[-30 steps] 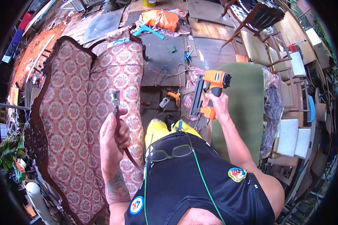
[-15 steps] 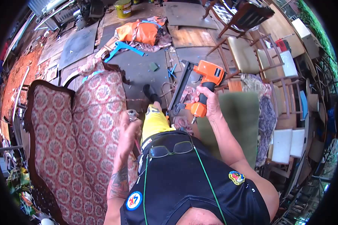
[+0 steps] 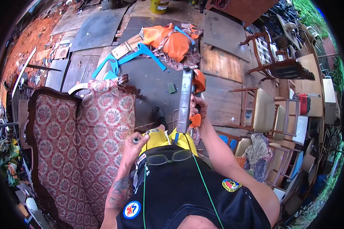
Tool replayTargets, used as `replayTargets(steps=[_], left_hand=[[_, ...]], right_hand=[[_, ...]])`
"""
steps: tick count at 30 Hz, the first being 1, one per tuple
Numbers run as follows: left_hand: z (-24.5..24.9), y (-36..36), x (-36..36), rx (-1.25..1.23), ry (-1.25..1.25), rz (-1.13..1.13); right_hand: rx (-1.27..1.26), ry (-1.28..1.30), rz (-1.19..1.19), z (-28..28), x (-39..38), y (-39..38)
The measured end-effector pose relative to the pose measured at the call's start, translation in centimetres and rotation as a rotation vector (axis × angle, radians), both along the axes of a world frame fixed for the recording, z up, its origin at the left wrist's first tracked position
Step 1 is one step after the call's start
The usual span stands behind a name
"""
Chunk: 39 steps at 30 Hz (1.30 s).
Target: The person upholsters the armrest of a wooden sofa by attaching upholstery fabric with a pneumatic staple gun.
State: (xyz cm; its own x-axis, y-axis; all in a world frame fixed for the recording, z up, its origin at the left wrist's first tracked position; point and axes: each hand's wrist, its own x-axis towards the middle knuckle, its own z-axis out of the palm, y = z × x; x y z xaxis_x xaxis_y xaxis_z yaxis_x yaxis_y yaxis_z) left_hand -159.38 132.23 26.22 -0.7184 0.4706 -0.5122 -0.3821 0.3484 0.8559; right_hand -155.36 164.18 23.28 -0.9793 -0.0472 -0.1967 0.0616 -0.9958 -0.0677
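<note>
My left hand is closed around a metal air hose coupler, whose round open end points up; the hose below is mostly hidden. It hovers by the edge of a floral-upholstered sofa with a dark carved wood frame. In front of my body, my right hand grips the handle of an orange pneumatic staple gun. The gun's long metal magazine faces left and covers part of the fingers. The coupler and gun are apart.
Orange fabric and blue strips lie on the board floor ahead. Wooden chairs with pale seats stand at the right, near a crumpled cloth. A dark carved chair and a yellow bucket are farther off.
The staple gun has turned so its magazine faces me more, and moved slightly left. My left hand has lowered and rotated, showing the coupler's open end. The view has shifted left.
</note>
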Motion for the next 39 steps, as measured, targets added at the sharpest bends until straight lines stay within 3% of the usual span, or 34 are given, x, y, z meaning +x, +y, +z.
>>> replayTargets(steps=[1,4,5,6,7,10,14,16,18,20,21,26,29,39], left_hand=[[0.3,0.0,-0.6,-0.024,0.004,-0.077],[3.5,2.3,-1.4,0.077,0.094,0.042],[2.6,2.6,-1.7,0.077,0.292,0.002],[3.4,3.4,-2.1,0.11,0.224,0.066],[3.8,4.2,-2.7,0.091,0.272,0.119],[1.5,5.6,-4.5,0.135,0.092,0.319],[2.6,6.5,-6.4,0.221,0.215,0.636],[3.6,5.5,-6.5,0.321,0.036,0.72],[4.0,4.6,-6.6,0.348,0.063,0.765],[4.7,3.3,-7.1,0.646,-0.232,0.773],[5.5,3.1,-7.4,0.659,-0.311,0.811],[6.6,3.5,-8.2,0.656,-0.412,0.647],[6.0,4.5,-8.2,0.84,-0.35,0.605],[7.2,7.6,-7.8,0.831,-0.309,0.535]], right_hand=[[-0.01,0.031,0.007,-0.2,-1.0,0.3],[0.014,0.02,0.019,1.3,-4.1,0.5],[0.233,-0.075,0.035,2.7,-5.3,0.9],[0.449,-0.175,0.054,3.4,-6.1,0.7],[0.448,-0.222,0.067,3.3,-7.3,0.4],[0.51,-0.285,0.076,3.9,-12.0,-1.4],[0.577,-0.254,0.199,3.2,-16.3,-3.8],[0.611,-0.205,0.251,2.9,-17.6,-5.2],[0.574,-0.156,0.345,3.3,-18.6,-6.1],[0.513,-0.106,0.455,3.9,-19.3,-6.7],[0.512,-0.079,0.514,4.5,-19.6,-7.1],[0.431,0.061,0.708,4.9,-19.4,-8.7],[0.373,0.05,0.792,4.6,-19.1,-8.2],[0.437,0.027,0.747,5.2,-17.7,-5.3]])
